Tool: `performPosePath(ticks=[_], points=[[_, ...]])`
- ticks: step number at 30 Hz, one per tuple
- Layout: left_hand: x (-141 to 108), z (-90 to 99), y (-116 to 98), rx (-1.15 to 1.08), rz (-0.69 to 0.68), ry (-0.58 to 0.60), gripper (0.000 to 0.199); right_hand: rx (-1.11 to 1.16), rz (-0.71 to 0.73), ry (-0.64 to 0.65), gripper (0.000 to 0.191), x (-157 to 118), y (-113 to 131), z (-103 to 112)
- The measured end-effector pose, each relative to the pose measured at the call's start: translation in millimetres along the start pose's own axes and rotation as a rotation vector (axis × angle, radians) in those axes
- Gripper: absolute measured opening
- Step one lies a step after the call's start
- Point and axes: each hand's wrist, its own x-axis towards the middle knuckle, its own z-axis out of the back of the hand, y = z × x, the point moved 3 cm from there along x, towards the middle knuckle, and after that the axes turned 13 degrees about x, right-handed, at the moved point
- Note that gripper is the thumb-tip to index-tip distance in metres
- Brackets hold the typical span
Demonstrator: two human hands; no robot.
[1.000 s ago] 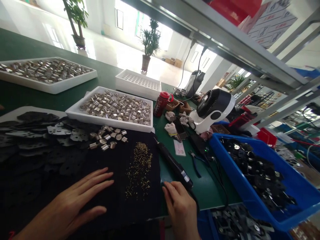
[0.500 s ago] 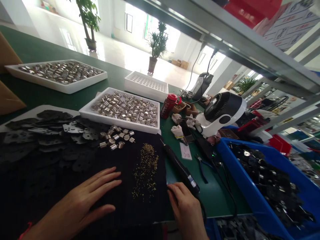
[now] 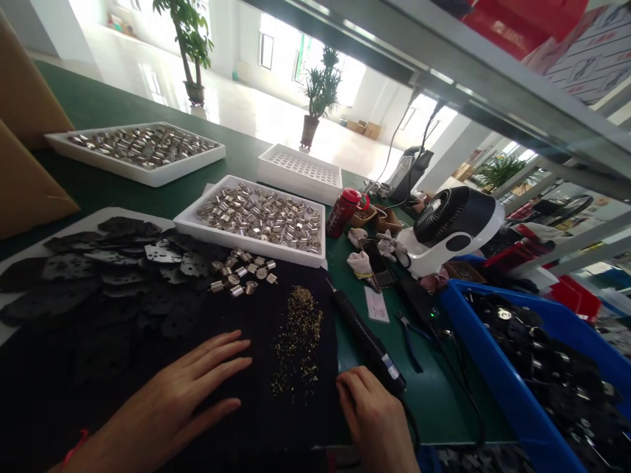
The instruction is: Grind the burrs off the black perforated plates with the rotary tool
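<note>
My left hand [image 3: 182, 394] lies palm down on the dark cloth [image 3: 266, 427], fingers spread and nothing in it. To its right is a scatter of tiny brass-coloured screws [image 3: 298, 328]. My right hand [image 3: 372, 407] rests at the cloth's right edge with its fingers curled; whether anything is under the fingertips is hidden. Just beside it lies a black electric screwdriver [image 3: 367, 341], its tip pointing away. Above my left hand sits a loose group of small silver cylinders [image 3: 236, 270], and dark flat plates [image 3: 123, 276] are piled at the left.
Behind the cloth stands a white tray [image 3: 251, 246] of silver cylinders, with another tray [image 3: 148, 176] farther left. A red bottle [image 3: 344, 213], pliers [image 3: 411, 341], a card [image 3: 376, 304] and a white-black fan [image 3: 448, 230] are to the right. A blue bin [image 3: 493, 368] holds dark parts.
The whole view has shifted, so the scene sits slightly farther right in the picture. Both hands keep nearly the same pose and place on the table.
</note>
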Motion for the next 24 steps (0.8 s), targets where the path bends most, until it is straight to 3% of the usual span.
performPosePath(ticks=[6, 9, 12, 19, 24], points=[[-2, -0.9, -1, 0.024, -0.004, 0.021, 0.04, 0.012, 0.015, -0.084, 0.022, 8, 10, 0], [-2, -1.4, -1, -0.012, 0.021, 0.028, 0.04, 0.139, 0.047, -0.053, 0.015, 13, 24, -9], [-3, -3.2, -1, -0.047, 0.036, 0.086, 0.045, 0.223, 0.109, -0.023, 0.021, 21, 39, -18], [-4, -2.2, -3, -0.1, 0.062, 0.111, 0.05, 0.139, 0.209, 0.041, 0.045, 38, 55, -27], [-3, -1.8, -3, -0.112, 0.062, 0.092, 0.049, 0.097, 0.248, 0.001, 0.035, 30, 51, -20]])
